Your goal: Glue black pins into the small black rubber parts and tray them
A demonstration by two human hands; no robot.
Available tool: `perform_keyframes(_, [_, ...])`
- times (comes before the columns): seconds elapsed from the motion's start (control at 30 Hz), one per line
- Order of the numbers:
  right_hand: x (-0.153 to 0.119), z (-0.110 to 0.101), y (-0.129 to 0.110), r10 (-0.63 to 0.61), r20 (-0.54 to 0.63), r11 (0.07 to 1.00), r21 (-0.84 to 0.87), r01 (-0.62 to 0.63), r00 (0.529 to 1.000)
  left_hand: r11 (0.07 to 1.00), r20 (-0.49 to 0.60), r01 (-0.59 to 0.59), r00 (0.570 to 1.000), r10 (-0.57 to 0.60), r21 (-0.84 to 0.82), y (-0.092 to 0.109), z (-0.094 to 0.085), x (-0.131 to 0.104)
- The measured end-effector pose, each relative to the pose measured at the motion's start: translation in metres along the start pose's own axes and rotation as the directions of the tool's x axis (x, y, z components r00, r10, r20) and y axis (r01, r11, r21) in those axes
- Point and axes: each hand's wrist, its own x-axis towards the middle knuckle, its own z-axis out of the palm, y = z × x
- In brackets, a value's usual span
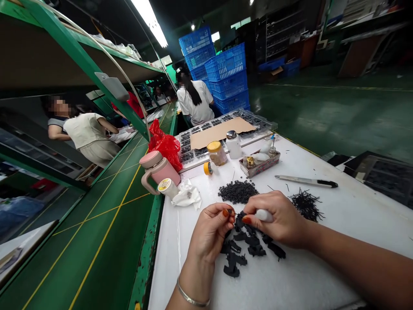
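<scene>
My left hand [211,230] is closed, thumb and fingertips pinching a small black part [230,212]. Close beside it, my right hand [274,215] is wrapped round a small white squeeze bottle [264,215], whose rounded end shows between thumb and palm. The bottle's front end points toward the pinched part; whether they touch I cannot tell. Beneath both hands lie several black moulded plastic pieces [256,250] on the white tabletop [290,275]. Just behind the hands is a heap of small black rings [238,191]. A pile of thin black pins [306,204] lies right of my right hand.
A white-and-black pen-like tool [306,181] lies at right. Behind are a small tray [262,165] with bottles, yellow-lidded jar [217,153], white dispenser bottle [233,146], yellow tape roll [208,168] and pink mug [163,170]. A green conveyor [106,228] runs left; co-workers sit farther off.
</scene>
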Motion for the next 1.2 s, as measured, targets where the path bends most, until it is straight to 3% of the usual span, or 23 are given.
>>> perform_keyframes(0.53, [0.002,0.000,-0.002,0.042,0.012,0.999,0.026,-0.043,0.999,0.999,0.002,0.044,0.999,-0.044,0.008,-0.002,-0.002,0.002])
perform_keyframes(0.67, [0.003,-0.001,-0.002,0.155,0.045,0.977,0.143,-0.160,0.987,1.000,-0.007,0.029,1.000,-0.029,0.011,-0.002,-0.001,0.001])
perform_keyframes(0.73, [0.004,-0.001,-0.001,0.308,0.119,0.894,0.304,-0.330,0.944,1.000,-0.019,0.021,1.000,-0.021,0.010,-0.001,0.000,0.000])
perform_keyframes(0.83, [0.005,0.001,0.004,0.454,0.291,0.641,0.549,-0.536,0.842,1.000,-0.043,0.012,0.999,-0.011,0.016,0.000,0.001,0.001])
perform_keyframes(1.0, [0.006,0.006,0.010,0.504,0.428,0.314,0.719,-0.621,0.750,1.000,-0.062,-0.002,0.998,0.003,0.030,-0.001,0.002,0.001])
perform_keyframes(1.2, [0.008,0.004,0.011,0.556,0.486,0.130,0.750,-0.648,0.674,0.998,-0.068,-0.020,0.997,0.024,0.058,-0.003,0.002,0.001])
